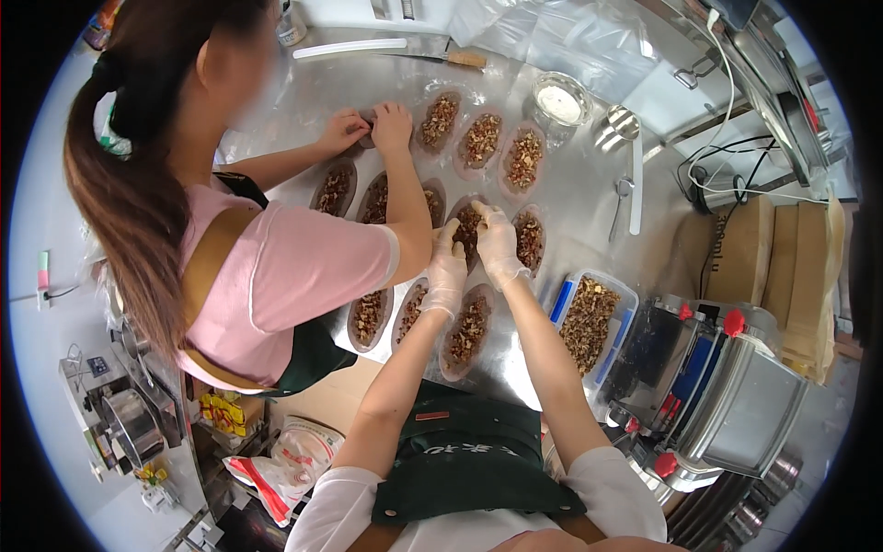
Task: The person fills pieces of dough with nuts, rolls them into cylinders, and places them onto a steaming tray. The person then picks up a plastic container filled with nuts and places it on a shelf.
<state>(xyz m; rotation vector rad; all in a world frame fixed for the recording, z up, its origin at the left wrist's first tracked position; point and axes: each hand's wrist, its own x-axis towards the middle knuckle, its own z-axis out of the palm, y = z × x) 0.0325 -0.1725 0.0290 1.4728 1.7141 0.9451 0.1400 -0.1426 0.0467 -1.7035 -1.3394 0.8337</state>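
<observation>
Between the gloved left hand [448, 262] and the gloved right hand [497, 244], a nut-topped oval [467, 237] is partly covered by fingers, so its full outline cannot be seen. Just beside the left wrist, a second oval [410, 311] is overlapped by the forearm. Beyond the left hand, a third oval [434, 195] is partly screened by a co-worker's arm [405, 198], and a brown piece [368, 129] is mostly hidden under the co-worker's fingers. Well behind the left hand, a sack [290, 460] is partly blocked by a sleeve [322, 501]. Far beyond the right hand, a dark device [736, 11] is cut off by the upper edge.
</observation>
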